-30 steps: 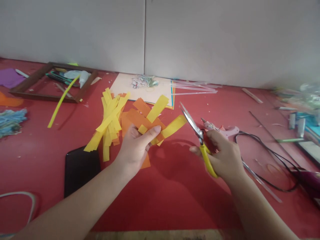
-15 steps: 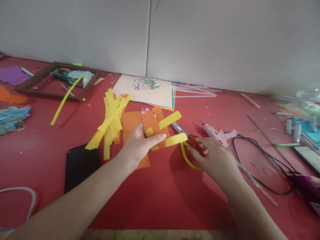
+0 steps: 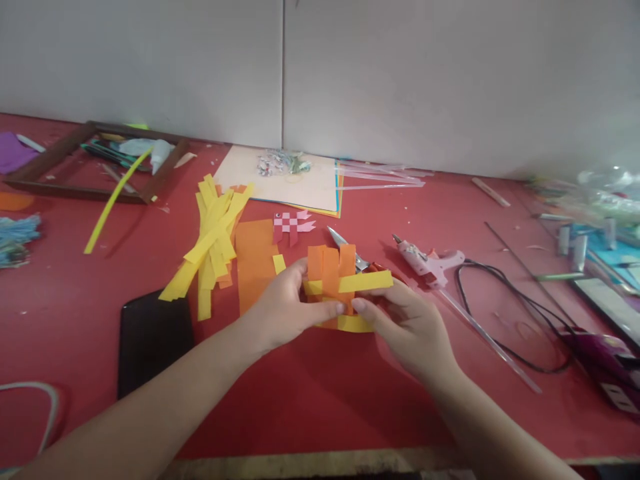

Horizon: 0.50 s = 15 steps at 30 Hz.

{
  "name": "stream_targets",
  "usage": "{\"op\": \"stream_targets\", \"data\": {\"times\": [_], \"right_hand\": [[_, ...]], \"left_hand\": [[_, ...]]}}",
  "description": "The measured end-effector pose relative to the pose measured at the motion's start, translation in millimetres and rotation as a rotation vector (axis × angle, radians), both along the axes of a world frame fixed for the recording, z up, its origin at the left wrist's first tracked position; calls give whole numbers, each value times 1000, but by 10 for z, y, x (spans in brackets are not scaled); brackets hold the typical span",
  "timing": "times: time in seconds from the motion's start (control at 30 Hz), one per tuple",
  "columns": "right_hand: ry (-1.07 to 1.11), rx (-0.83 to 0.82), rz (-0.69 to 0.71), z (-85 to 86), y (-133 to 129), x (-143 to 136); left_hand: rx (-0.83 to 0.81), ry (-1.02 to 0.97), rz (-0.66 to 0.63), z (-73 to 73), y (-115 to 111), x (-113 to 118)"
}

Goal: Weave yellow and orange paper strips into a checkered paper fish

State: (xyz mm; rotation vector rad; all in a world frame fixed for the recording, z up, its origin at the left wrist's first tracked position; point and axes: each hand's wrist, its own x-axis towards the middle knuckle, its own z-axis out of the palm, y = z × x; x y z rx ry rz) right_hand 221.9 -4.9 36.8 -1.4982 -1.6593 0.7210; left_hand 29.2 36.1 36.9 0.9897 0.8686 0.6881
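Note:
Orange paper strips crossed with yellow ones form a small woven piece, held up over the red table. My left hand grips its left side, thumb across the front. At its lower right, my right hand pinches the same piece between thumb and fingers. Scissors lie just behind, their handles partly hidden by my right hand. An orange paper sheet rests beside my left hand. Farther left is a pile of yellow strips. A pink checkered paper fish lies behind the piece.
A pink glue gun with a black cable lies at the right. The black phone-like object is left of my left forearm. A brown frame holding tools stands back left, and cream paper lies near the wall.
My right hand has left the scissors and moved left onto the woven piece. The piece now sits more upright between both hands. The pink fish has come into fuller view.

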Motion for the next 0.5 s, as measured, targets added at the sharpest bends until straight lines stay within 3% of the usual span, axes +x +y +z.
{"op": "stream_targets", "data": {"times": [0.5], "right_hand": [[32,-67,28,33,-8,-53]], "left_hand": [[-1,20,32,18,-26,14]]}}
